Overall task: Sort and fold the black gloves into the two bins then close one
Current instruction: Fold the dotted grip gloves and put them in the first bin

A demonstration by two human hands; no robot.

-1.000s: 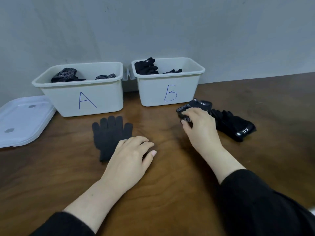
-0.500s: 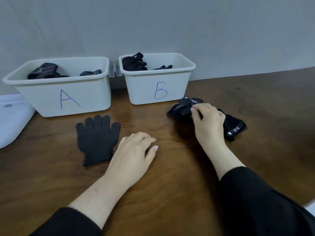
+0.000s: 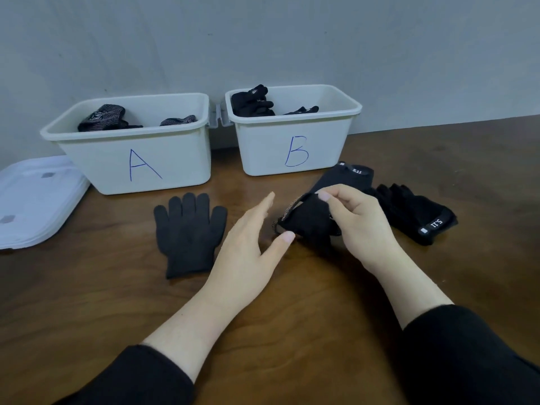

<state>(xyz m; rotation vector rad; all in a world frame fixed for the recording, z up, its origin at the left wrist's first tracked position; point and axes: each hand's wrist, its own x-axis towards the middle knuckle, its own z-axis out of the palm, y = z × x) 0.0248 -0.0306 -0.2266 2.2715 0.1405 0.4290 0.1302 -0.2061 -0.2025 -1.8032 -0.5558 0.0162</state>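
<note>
The right hand (image 3: 361,222) pinches a folded black glove (image 3: 309,222) by its upper edge, lifting it just in front of bin B (image 3: 295,141), while the left hand (image 3: 251,244) hovers beside it with fingers straight and relaxed, thumb tip near the glove's lower corner. A knit glove (image 3: 187,232) lies flat on the bench (image 3: 87,302) before bin A (image 3: 137,159), and a pair with partly legible wrist tags (image 3: 418,217) lies rightward, half hidden behind the hand. Both bins stand at the bench's far edge with gloves mostly hidden below their rims, and stacked lids (image 3: 32,203) are cut off at the left edge.
</note>
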